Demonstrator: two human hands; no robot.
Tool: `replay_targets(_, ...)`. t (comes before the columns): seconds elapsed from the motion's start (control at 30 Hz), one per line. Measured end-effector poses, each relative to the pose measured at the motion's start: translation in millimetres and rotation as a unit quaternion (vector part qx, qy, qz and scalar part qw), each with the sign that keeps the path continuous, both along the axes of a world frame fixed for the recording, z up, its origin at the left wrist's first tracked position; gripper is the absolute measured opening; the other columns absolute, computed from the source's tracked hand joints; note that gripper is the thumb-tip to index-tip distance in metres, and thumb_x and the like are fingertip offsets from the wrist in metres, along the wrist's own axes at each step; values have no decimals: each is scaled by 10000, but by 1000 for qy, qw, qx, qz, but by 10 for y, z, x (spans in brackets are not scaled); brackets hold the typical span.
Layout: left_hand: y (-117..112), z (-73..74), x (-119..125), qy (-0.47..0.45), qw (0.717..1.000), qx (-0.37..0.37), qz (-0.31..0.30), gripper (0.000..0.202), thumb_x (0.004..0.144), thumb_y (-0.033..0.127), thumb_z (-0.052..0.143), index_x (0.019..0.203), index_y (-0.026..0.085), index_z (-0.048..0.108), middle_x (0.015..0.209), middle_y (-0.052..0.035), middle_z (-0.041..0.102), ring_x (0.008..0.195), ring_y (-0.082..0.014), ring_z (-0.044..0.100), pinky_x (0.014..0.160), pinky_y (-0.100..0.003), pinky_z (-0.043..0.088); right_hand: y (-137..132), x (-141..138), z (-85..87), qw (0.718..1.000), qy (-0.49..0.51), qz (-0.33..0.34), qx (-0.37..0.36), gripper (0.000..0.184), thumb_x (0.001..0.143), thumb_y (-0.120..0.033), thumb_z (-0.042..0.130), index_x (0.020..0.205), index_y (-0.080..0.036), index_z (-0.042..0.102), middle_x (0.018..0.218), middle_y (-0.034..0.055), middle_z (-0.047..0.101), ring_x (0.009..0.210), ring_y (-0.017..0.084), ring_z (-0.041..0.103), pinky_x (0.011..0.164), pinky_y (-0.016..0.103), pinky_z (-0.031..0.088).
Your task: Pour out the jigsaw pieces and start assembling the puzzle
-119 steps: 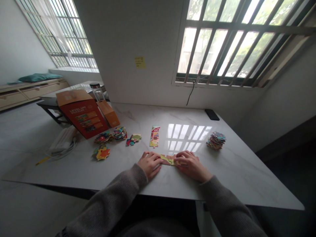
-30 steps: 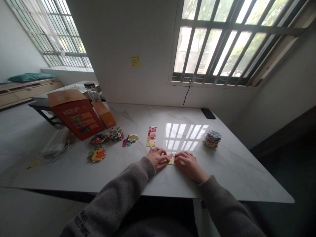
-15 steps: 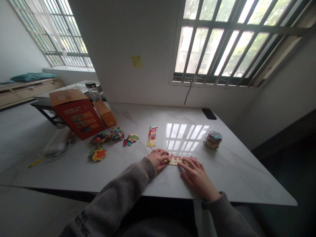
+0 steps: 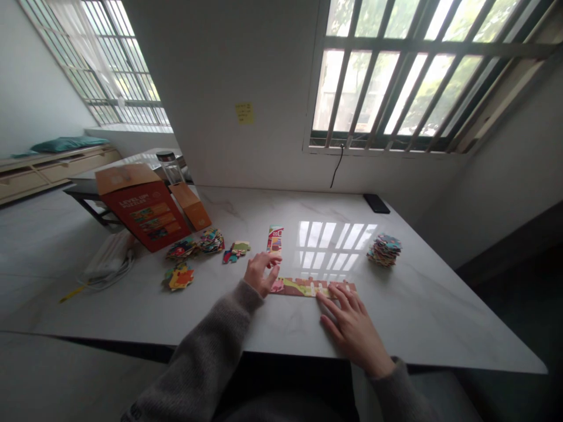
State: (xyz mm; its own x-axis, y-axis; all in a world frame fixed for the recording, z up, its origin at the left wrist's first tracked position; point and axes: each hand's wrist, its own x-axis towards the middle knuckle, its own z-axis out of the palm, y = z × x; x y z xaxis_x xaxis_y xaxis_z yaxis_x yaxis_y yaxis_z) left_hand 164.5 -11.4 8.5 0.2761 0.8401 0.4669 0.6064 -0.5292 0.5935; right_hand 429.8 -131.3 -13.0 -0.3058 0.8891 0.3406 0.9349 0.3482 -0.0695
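Note:
A joined strip of jigsaw pieces (image 4: 297, 286) lies sideways on the table in front of me, green, yellow and brown, with pink at its left end. My right hand (image 4: 349, 319) rests with spread fingers on the strip's right part, its thumb on the table. My left hand (image 4: 261, 273) is at the strip's left end, thumb and fingers apart and nothing visible between them. Its fingertips reach the near end of a second, upright-lying puzzle strip (image 4: 275, 235) in red and pink, covering that end. Whether they touch it I cannot tell.
Left of the strips lie two joined pieces (image 4: 236, 251), piles of puzzle pieces (image 4: 212, 240) and an orange-yellow group (image 4: 179, 277). Behind them stand a red puzzle box (image 4: 147, 205) and a glass bottle (image 4: 171, 169). Rightward are a piece stack (image 4: 385, 250) and a phone (image 4: 376, 203).
My left hand has moved left and away from me, off the sideways strip, uncovering its pink left end. The right hand stays on the strip. The view has shifted slightly.

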Motion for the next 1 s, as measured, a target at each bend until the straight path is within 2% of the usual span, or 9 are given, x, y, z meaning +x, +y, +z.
replay_targets(0.07,-44,-3,-217,-9,999,-28,31,222,855,273,491,982,189,652,835,-40,674,774,-178,607,804,-350,458,3,4,-2,1000,2,-2,5,473,924,-428,520,1389,-347,502,1447,68,475,1348,319,383,1089,527,346)
replay_targets(0.13,-132,-46,-400,-7,997,-65,48,211,856,265,486,964,191,652,766,-24,677,744,-171,622,786,-337,471,6,6,-4,1000,6,-1,11,477,921,-428,521,1391,-347,501,1446,69,477,1351,319,380,1088,526,349)
replay_targets(0.23,-301,-118,-531,20,994,-91,65,214,867,274,487,981,209,655,796,-19,704,770,-174,642,821,-351,476,10,5,-12,1000,7,0,12,474,919,-425,523,1386,-342,509,1438,74,484,1350,322,380,1089,532,347)
replay_targets(0.4,-492,-119,-452,103,992,-68,28,223,826,273,537,986,238,689,961,-49,708,942,-224,618,925,-429,409,13,19,-44,1000,4,-1,7,472,917,-425,524,1383,-349,511,1441,65,480,1355,316,375,1090,529,351)
replay_targets(0.73,-549,-106,-251,118,989,-73,-42,270,818,297,581,1070,257,671,1070,-48,695,1043,-255,549,995,-456,335,61,327,-99,1000,19,-11,21,429,903,-436,541,1323,-353,573,1402,50,516,1325,315,413,1070,513,378)
replay_targets(1.0,-561,-116,-184,123,989,-65,-47,250,821,285,576,1058,260,651,1111,-37,692,1047,-256,544,1001,-460,327,59,362,-102,1000,13,-18,19,411,907,-425,540,1305,-336,587,1400,58,511,1323,310,409,1084,508,361)
